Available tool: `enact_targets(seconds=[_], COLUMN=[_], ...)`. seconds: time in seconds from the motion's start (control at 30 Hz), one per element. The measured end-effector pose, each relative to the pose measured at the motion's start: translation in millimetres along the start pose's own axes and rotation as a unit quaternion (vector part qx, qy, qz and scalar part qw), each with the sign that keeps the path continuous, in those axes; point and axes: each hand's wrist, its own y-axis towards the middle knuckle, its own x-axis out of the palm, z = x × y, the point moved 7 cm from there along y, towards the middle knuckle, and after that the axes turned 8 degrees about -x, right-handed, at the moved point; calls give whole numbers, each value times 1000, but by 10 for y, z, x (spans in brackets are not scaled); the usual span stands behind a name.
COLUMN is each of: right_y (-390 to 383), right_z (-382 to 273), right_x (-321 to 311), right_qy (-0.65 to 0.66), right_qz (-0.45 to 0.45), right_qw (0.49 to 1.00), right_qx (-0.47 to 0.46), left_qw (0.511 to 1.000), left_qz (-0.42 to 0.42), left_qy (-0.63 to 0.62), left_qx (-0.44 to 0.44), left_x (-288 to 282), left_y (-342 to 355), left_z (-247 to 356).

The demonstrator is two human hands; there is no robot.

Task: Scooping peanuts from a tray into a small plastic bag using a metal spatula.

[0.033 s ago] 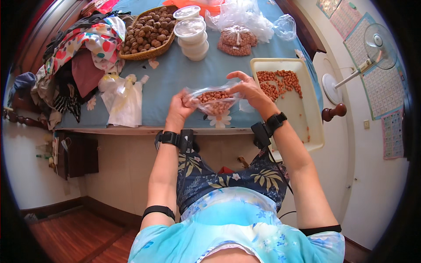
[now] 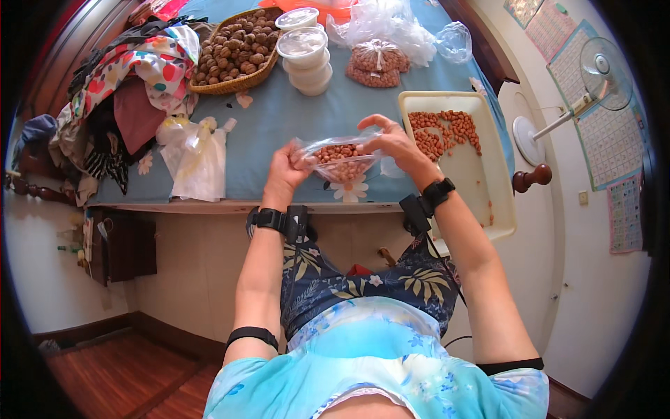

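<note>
Two bare hands at a clear plastic bag, seen from above. The bag (image 2: pixel 342 159), partly filled with reddish-brown nuts (image 2: pixel 338 152), is held above the blue flowered sheet (image 2: pixel 279 122), between the hands and near the sheet's front edge. Left hand (image 2: pixel 286 169): the grip is closed, fingers and thumb clamped on the bag's gathered left end. Right hand (image 2: pixel 396 145): the lower digits touch the bag's right end, while one finger arches above it, apart from the film; whether this grip is clamped on the bag cannot be told, the contact being partly hidden.

Compared with the earlier frame, the arrangement is almost unchanged. The left hand keeps its hold at the same end, the bag remains at the same place with its nuts in view, and the right hand shows at most a very slight shift of the fingers.

Surroundings, also unchanged: just right of the right hand, a cream tray (image 2: pixel 464 195) with loose nuts heaped mostly in its far part and a few scattered along its right side; beyond the bag, a tied bag of nuts (image 2: pixel 377 68), a stack of lidded tubs (image 2: pixel 307 68) and a wicker basket (image 2: pixel 234 85) of walnuts (image 2: pixel 241 50); to the left, white plastic bags (image 2: pixel 199 164) beside heaped cloth (image 2: pixel 132 105).
</note>
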Motion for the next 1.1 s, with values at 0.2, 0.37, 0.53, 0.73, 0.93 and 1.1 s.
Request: enact_targets(seconds=[0.2,0.37,0.53,0.73,0.93,1.1], right_y=[33,164,228,277,173,-205], right_z=[87,222,30,-113,-3,-547], right_x=[-96,-125,-139,-485,-500,-485], right_qy=[-239,5,-32,-212,-271,-363], right_qz=[160,171,203,240,209,198], right_qw=[958,985,979,947,940,901], right_qx=[19,21,-13,-16,8,-132], left_qw=[961,773,626,732,713,526], left_qz=[236,275,306,284,321,334], left_qy=[105,553,689,578,590,711], left_qx=[103,144,199,224,202,324], left_x=[395,561,445,684,521,700], left_y=[-257,-303,-99,271,368,-81], left_z=[-104,-92,7,-40,-178,-136])
